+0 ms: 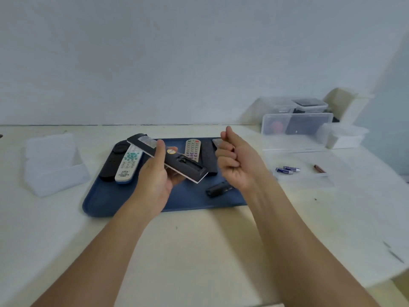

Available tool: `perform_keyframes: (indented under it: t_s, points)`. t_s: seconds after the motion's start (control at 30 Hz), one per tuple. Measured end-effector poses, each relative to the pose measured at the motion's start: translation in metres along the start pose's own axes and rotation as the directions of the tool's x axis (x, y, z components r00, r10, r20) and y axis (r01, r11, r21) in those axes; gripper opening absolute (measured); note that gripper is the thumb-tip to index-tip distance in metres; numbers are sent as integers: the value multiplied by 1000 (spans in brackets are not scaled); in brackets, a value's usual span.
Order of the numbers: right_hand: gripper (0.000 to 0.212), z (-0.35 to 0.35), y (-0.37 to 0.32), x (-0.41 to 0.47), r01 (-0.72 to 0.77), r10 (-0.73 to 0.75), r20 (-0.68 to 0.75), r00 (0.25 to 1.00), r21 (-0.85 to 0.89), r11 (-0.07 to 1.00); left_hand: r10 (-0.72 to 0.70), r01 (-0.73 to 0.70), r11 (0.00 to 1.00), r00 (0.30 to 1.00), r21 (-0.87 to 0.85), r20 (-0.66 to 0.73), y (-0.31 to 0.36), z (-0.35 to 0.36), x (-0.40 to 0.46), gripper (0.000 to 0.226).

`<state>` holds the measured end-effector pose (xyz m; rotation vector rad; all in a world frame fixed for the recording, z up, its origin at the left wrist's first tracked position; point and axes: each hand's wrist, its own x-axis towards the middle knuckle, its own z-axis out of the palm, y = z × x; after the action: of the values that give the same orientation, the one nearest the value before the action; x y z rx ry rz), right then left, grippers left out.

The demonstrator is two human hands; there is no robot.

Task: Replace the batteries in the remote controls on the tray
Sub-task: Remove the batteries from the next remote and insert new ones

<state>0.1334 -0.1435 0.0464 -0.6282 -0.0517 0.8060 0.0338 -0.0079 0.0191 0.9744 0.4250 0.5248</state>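
My left hand [156, 173] grips a long black remote [188, 168], back side up, above the blue tray [106, 202]; its battery compartment is uncovered and looks empty. My right hand [234, 162] hovers just right of that remote with fingers curled; whether it holds anything is hidden. A black battery cover [219, 188] lies on the tray under my right wrist. Also on the tray are a white remote [128, 163], a black remote [114, 161], a grey remote [193, 149] and a dark remote [209, 156]. Two blue batteries [287, 169] lie on the table to the right.
A brown battery [319, 169] lies further right on the table. Clear plastic boxes [296, 129] stand at the back right, and a frosted plastic case [53, 165] stands open left of the tray. The wall runs along the table's far edge.
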Motion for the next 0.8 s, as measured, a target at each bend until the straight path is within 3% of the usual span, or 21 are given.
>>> perform_keyframes:
  t_s: [0.03, 0.07, 0.1, 0.13, 0.2, 0.23, 0.3, 0.37, 0.43, 0.67, 0.8]
  points:
    - [33, 0, -8, -6, 111, -129, -50, 990, -278, 954, -1, 2, 1000, 999, -18, 49, 0, -1, -2, 28]
    - [33, -2, -19, -14, 207, -297, -61, 953, -582, 786, -7, 10, 1000, 995, -27, 98, -1, 0, -3, 22]
    - [34, -5, -32, -22, 235, -428, -14, 904, -819, 523, -12, 16, 999, 991, -29, 136, -1, -1, -5, 19]
    - [36, -9, -47, -28, 201, -505, 55, 862, -950, 239, -18, 22, 999, 986, -26, 164, -1, -2, -6, 16]
    - [38, -21, -82, -38, 44, -475, 150, 867, -973, -227, -30, 35, 999, 982, -24, 188, -1, -2, -6, 15]
    - [36, -27, -98, -42, -36, -401, 132, 907, -922, -386, -33, 38, 999, 980, -21, 195, -1, -2, -6, 15]
    - [29, -41, -120, -44, -135, -261, 26, 965, -805, -578, -37, 41, 999, 978, -13, 205, -2, -2, -5, 16]
    - [19, -54, -130, -42, -160, -190, -42, 981, -728, -666, -45, 46, 999, 977, -3, 209, -3, -1, -6, 17]
    - [13, -65, -136, -39, -145, -157, -51, 986, -720, -679, -54, 51, 999, 977, 20, 207, -5, 0, -6, 17]
    - [40, -81, -149, -45, -109, -135, -37, 990, -809, -578, -57, 49, 998, 979, 45, 195, -6, -6, -2, 19]
    - [25, -53, -129, -56, -30, -270, 158, 950, -814, -580, -38, 37, 999, 986, 13, 160, -2, -3, -2, 12]
